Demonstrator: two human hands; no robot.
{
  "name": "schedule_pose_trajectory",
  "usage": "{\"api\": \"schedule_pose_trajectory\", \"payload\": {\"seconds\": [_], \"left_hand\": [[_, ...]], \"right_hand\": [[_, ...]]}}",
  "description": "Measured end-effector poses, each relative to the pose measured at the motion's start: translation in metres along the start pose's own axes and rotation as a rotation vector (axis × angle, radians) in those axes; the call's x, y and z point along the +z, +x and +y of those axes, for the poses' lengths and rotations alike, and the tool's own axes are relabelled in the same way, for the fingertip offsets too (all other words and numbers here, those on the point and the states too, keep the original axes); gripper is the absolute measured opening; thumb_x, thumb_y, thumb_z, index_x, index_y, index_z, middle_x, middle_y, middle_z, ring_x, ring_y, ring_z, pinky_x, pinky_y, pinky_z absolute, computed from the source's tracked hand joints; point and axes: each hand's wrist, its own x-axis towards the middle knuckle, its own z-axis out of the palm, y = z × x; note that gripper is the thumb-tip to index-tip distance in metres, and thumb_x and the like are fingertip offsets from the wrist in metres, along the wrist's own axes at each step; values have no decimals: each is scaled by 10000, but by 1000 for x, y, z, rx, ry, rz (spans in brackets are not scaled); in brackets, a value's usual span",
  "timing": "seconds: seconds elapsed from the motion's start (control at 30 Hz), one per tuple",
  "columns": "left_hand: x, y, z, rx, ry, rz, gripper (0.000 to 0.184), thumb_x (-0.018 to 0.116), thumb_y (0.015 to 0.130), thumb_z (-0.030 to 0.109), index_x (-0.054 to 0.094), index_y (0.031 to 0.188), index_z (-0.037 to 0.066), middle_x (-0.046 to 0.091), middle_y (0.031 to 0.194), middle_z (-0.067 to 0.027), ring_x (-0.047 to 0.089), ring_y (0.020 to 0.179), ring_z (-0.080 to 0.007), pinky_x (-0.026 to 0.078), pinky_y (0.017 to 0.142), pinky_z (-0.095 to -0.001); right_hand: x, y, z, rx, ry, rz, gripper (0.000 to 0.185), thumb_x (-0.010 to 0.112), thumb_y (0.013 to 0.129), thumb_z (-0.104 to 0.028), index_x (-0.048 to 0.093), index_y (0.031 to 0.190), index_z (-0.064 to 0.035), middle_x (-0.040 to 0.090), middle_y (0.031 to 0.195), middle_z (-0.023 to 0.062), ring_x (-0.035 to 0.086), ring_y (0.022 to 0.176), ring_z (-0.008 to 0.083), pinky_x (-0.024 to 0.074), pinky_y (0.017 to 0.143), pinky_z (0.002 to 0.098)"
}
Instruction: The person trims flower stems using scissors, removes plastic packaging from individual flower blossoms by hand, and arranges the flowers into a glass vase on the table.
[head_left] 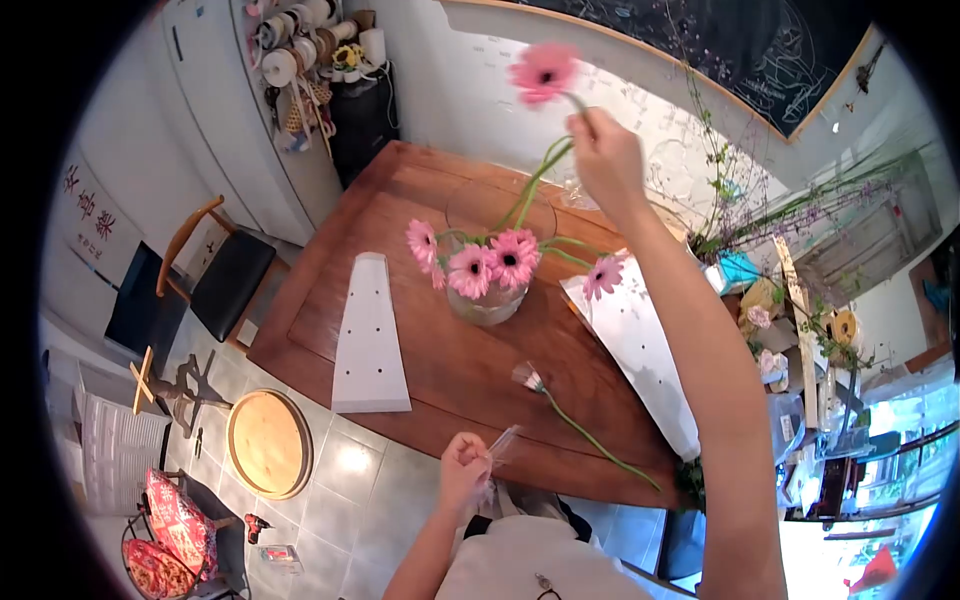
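My right hand is raised above the far side of the table, its fingers closed on the stem of a pink gerbera with a dark centre. Below it, several pink gerberas lean out of a clear glass vase. Near my body, my left hand is closed on a piece of clear plastic, slightly blurred. A single gerbera lies on the tabletop in front of me, a clear plastic cup around its bloom.
White tapered cardboard pieces with holes lie left and right of the vase on the wooden table. Branches and supplies crowd the right side. A black-seated chair and a round wooden board are at the left.
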Motion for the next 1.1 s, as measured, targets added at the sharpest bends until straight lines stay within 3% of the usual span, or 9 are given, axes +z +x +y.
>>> {"api": "schedule_pose_trajectory", "payload": {"seconds": [0.17,0.3,0.37,0.4,0.47,0.53,0.67,0.93,1.1], "left_hand": [[-40,-1,-8,-133,93,27,87,492,747,44,573,734,14,531,624,-28,452,462,-82,316,400,-201],[-75,8,-22,-99,-145,-5,142,513,772,138,584,729,23,569,666,-47,494,524,-101,350,426,-220],[-73,12,-17,-169,-186,158,165,528,812,183,580,741,44,616,747,-75,538,598,-126,377,468,-220],[-64,12,-12,-251,-139,330,175,537,837,208,572,755,58,647,809,-96,572,652,-145,391,496,-217],[-83,28,-27,-204,-7,209,156,586,843,218,538,854,69,659,975,-166,633,814,-226,459,598,-269],[-72,37,-32,-86,48,72,167,622,805,118,479,723,92,652,886,-148,643,793,-256,503,724,-343],[-60,67,-39,-226,271,43,198,558,889,189,425,744,166,459,595,26,401,431,-59,287,306,-176],[2,86,-66,-317,460,-77,105,583,892,216,505,884,146,367,552,47,304,405,-37,262,339,-189],[45,92,-57,-26,400,11,119,568,898,193,527,973,110,372,553,50,316,406,-34,268,352,-192]], "right_hand": [[14,-1,48,-114,-204,-232,252,541,797,-187,672,962,-49,647,756,170,622,681,344,488,671,429],[-95,-80,-32,205,106,-243,184,583,835,-128,666,950,-11,636,734,54,565,673,58,453,633,212],[-104,-161,-33,468,367,-450,158,593,816,-181,682,874,-63,661,728,69,626,626,155,489,607,288],[-89,-201,-12,356,392,-567,168,577,813,-199,675,886,-84,672,780,85,643,678,220,507,646,338],[-47,-283,19,484,85,-822,196,534,778,-198,670,871,-92,659,858,141,627,806,326,501,716,447],[10,-370,73,733,-204,-1013,232,499,802,-155,599,979,-43,645,871,193,633,846,342,508,713,454],[57,-469,124,835,-198,-880,299,436,846,-121,489,1100,27,652,778,178,655,738,330,518,605,453],[5,-434,79,638,-84,-748,215,514,768,-99,508,961,-7,636,674,138,642,628,319,496,527,426],[-15,-414,36,518,-8,-689,256,537,747,-115,496,977,-10,628,716,145,628,652,329,478,538,428]]}}
